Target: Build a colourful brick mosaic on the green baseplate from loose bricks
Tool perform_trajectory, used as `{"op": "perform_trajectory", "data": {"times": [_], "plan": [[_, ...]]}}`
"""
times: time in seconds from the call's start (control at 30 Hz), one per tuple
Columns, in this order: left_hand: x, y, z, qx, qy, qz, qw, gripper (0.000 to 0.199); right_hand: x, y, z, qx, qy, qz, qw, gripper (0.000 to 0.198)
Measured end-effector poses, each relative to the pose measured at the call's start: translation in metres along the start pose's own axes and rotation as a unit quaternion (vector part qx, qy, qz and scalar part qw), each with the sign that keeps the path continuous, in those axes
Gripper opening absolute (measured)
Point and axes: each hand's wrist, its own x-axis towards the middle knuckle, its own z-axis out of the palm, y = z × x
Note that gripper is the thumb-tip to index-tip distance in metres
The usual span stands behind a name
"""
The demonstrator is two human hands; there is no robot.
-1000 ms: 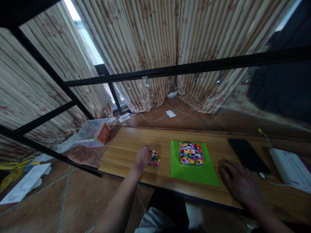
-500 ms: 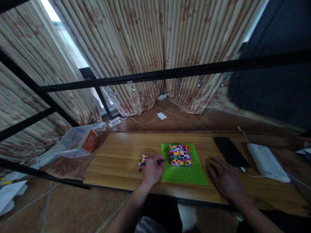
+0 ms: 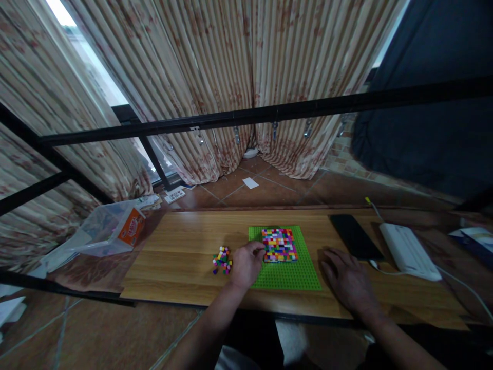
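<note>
My left hand [image 3: 248,263] is at the left edge of a multicoloured square of building bricks [image 3: 280,245]. Its thumb and forefinger are pinched on what looks like a small dark building brick, mostly hidden by the fingertips. The square sits on a green studded baseplate [image 3: 283,279], towards its far side. Just left of this hand lies a small heap of loose coloured bricks [image 3: 222,260]. To the right of the baseplate, my right hand [image 3: 348,280] rests palm down on the wooden table [image 3: 185,246], fingers stretched out and holding nothing.
A black phone [image 3: 355,236] lies beyond my right hand, with a cable leading to a white power bank [image 3: 409,252]. Beyond the table's left end stands a clear plastic box [image 3: 103,228] with an orange label. A black metal rail [image 3: 231,119] crosses in front of the curtains.
My left hand has moved right, from the baseplate's left edge to the side of the brick square. The view has shifted slightly; my right hand stays resting on the table.
</note>
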Motion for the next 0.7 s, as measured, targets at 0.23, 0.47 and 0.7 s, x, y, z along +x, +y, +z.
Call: {"op": "perform_trajectory", "data": {"times": [0.23,0.47,0.7], "plan": [[0.0060,0.0062,-0.0036,0.048,-0.026,-0.003,0.999,0.014,0.0001,0.0007,0.0002,0.000,-0.002,0.002,1.000,0.035],[0.0058,0.0087,-0.0053,0.046,-0.026,0.000,0.999,0.016,0.0001,0.0000,-0.0002,-0.005,-0.009,0.005,1.000,0.035],[0.0018,0.0035,-0.0029,-0.011,-0.003,-0.021,1.000,0.017,0.0005,-0.0011,-0.0019,-0.001,-0.010,0.006,1.000,0.035]]}}
